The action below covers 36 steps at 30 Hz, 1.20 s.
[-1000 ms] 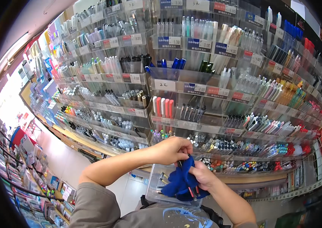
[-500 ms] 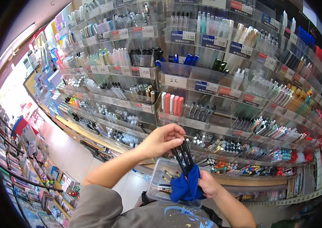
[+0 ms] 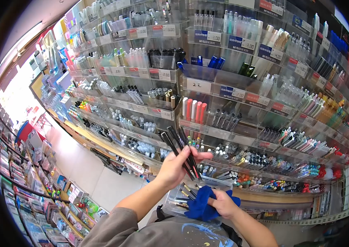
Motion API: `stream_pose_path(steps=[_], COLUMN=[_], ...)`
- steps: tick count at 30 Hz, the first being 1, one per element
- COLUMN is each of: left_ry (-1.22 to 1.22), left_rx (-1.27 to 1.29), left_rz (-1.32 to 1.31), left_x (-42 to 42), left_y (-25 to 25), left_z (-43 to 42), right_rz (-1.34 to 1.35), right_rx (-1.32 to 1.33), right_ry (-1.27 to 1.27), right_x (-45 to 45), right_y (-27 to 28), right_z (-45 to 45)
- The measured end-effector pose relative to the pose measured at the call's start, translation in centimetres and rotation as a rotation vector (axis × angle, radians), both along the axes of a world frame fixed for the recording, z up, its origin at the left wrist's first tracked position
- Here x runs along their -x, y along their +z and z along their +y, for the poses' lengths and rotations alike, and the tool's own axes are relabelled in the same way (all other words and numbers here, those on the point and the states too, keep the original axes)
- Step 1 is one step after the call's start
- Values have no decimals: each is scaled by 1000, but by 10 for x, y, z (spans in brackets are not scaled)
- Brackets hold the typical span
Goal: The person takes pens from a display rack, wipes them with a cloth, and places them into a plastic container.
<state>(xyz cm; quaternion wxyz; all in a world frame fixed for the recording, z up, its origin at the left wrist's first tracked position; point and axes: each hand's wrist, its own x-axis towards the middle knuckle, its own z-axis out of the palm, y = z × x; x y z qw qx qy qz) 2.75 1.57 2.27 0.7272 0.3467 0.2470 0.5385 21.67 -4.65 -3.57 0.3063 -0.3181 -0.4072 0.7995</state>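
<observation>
Several slim black pens (image 3: pixel 186 155) are held in my left hand (image 3: pixel 175 168), thumb across them, tips fanned up and to the left in front of the lower shelf tiers. My right hand (image 3: pixel 224 203) grips a bunched blue cloth (image 3: pixel 204 205) just below and to the right. Under the cloth is a clear plastic box (image 3: pixel 173 207) close to my body, with more dark and gold-banded pens (image 3: pixel 186 193) inside. The cloth covers part of the box and its contents.
Ahead rises a tiered clear pen rack (image 3: pixel 219 133) with price tags and many pens. Red and white markers (image 3: pixel 194 110) stand in a middle tier. At the lower left are a goods rack (image 3: pixel 55 193) and pale floor (image 3: pixel 110 187).
My left hand has drawn the black pens out of the blue cloth and moved them up and left. The cloth remains in my right hand, and the view has shifted slightly.
</observation>
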Motion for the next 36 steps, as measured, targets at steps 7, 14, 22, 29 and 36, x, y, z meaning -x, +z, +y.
stream_pose_path(steps=[7, 14, 22, 29, 36], left_ry=[-43, -145, -167, -81, -118], left_rx=[26, -36, -80, -102, -250], left_rz=[63, 177, -82, 121, 280], left_x=[-8, -25, -10, -2, -6], left_y=[-12, -33, -29, -22, -27], left_z=[-8, -21, -7, 9, 5], right_rz=[209, -181, -167, -93, -116], right_rx=[144, -221, -119, -47, -132], right_ry=[-119, -19, 133, 195, 232], right_x=[-4, 20, 19, 18, 22], right_y=[2, 7, -4, -7, -14], right_z=[23, 25, 12, 9, 13])
